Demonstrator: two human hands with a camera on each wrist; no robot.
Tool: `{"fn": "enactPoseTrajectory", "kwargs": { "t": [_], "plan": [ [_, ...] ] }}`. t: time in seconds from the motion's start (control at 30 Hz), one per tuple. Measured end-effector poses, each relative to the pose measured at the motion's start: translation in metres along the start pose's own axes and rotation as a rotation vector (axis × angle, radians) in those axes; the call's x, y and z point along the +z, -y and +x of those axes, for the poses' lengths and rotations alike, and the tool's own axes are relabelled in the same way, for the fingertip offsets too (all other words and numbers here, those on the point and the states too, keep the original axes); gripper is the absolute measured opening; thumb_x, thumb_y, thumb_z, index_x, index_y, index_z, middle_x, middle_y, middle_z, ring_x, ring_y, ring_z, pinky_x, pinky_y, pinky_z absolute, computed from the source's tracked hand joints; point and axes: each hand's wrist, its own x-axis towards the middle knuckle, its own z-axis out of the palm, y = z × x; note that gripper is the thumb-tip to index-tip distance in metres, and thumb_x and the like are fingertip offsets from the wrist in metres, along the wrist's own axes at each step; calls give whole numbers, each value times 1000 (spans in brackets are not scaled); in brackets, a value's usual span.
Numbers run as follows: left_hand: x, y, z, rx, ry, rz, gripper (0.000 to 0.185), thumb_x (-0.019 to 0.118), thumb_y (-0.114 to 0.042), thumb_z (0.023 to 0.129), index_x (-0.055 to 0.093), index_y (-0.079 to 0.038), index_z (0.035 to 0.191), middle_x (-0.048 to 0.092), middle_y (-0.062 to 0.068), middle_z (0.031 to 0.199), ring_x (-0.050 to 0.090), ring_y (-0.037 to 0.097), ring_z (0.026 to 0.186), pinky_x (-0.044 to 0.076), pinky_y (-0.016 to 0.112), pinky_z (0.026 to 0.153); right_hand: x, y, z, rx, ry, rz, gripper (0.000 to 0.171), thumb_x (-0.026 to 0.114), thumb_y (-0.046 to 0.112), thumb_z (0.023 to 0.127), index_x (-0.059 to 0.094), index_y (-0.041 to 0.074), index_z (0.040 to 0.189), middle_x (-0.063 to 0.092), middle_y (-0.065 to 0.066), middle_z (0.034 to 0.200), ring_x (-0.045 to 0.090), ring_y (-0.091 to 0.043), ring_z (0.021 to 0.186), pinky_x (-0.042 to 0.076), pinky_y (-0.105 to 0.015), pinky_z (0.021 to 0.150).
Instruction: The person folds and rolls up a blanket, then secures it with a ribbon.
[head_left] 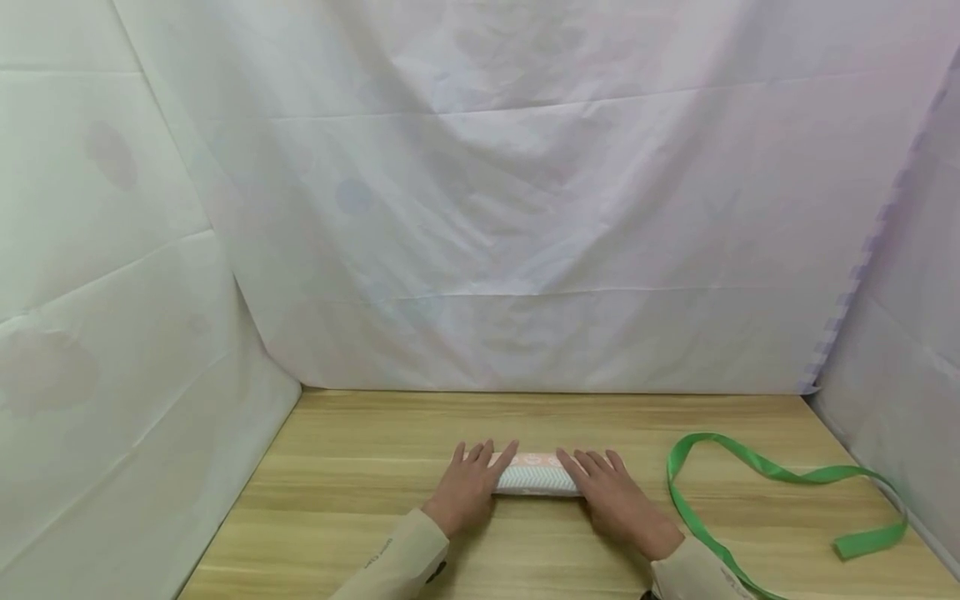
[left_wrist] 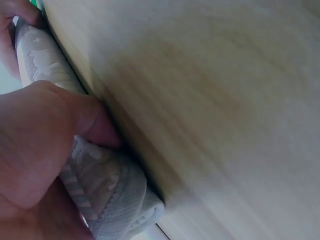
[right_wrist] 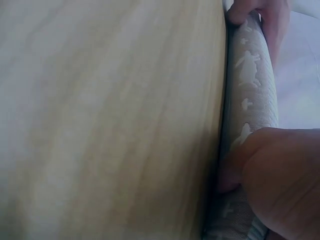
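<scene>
A wooden table (head_left: 360,500) is walled by white sheets (head_left: 525,208) on the left, far and right sides, and a green ribbon (head_left: 780,475) lies loose at its right. Near the front edge sits a rolled cloth (head_left: 536,477). The left hand (head_left: 468,487) lies flat on its left end, fingers straight and thumb tucked against the roll, and the right hand (head_left: 618,500) lies likewise on its right end.

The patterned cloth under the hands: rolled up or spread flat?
Rolled up. The patterned cloth lies as a tight cylinder on the wooden table, left hand and right hand resting on its ends.
</scene>
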Motion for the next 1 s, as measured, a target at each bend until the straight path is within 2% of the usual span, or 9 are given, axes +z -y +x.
{"fn": "enactPoseTrajectory", "kwargs": {
  "t": [0.23, 0.37, 0.53, 0.6, 0.67, 0.83, 1.0],
  "plan": [
    [5, 2, 7, 2, -88, 27, 84, 77, -13, 81, 34, -17, 153, 59, 15, 133, 60, 30, 119, 46, 52, 102, 1, -8, 6, -49, -120, -77, 66, 69, -10, 82, 50, 7, 143, 66, -14, 117, 63, -31, 106, 46, -56, 93],
    [9, 6, 17, -13, -139, 59, 81, 72, -11, 82, 34, -17, 153, 59, 16, 133, 61, 30, 116, 46, 51, 101, -4, -16, 14, -63, -160, -114, 69, 68, -16, 77, 51, 5, 141, 67, -14, 116, 63, -32, 105, 46, -55, 92],
    [13, 14, 34, -12, -230, 136, 72, 68, -6, 89, 36, -18, 152, 59, 14, 132, 61, 27, 115, 48, 49, 100, -10, -28, 30, -59, -186, -176, 61, 72, -14, 80, 54, 2, 137, 68, -15, 118, 63, -34, 107, 47, -55, 93],
    [16, 19, 41, -6, -275, 169, 72, 70, -4, 87, 39, -18, 151, 60, 13, 128, 62, 26, 112, 49, 48, 98, -10, -32, 37, -63, -209, -205, 57, 72, -12, 82, 55, 0, 135, 68, -14, 118, 63, -34, 107, 49, -54, 92],
    [19, 23, 46, -8, -291, 192, 73, 72, -3, 86, 40, -19, 149, 59, 12, 128, 61, 26, 112, 49, 47, 98, -7, -37, 43, -60, -221, -218, 55, 71, -12, 82, 56, -2, 134, 67, -15, 119, 62, -34, 108, 49, -54, 92],
    [24, 28, 56, -27, -254, 216, 70, 69, -2, 90, 40, -20, 151, 56, 11, 128, 58, 26, 117, 47, 48, 102, 2, -44, 54, -37, -197, -184, 53, 69, -15, 82, 56, -4, 133, 66, -17, 121, 61, -35, 110, 47, -55, 94],
    [29, 30, 60, -34, -191, 164, 63, 62, -2, 94, 40, -20, 150, 58, 10, 128, 59, 26, 117, 46, 49, 103, 12, -48, 56, -21, -123, -138, 57, 68, -15, 82, 52, -4, 137, 64, -17, 125, 59, -36, 114, 43, -56, 100]
  ]
}}
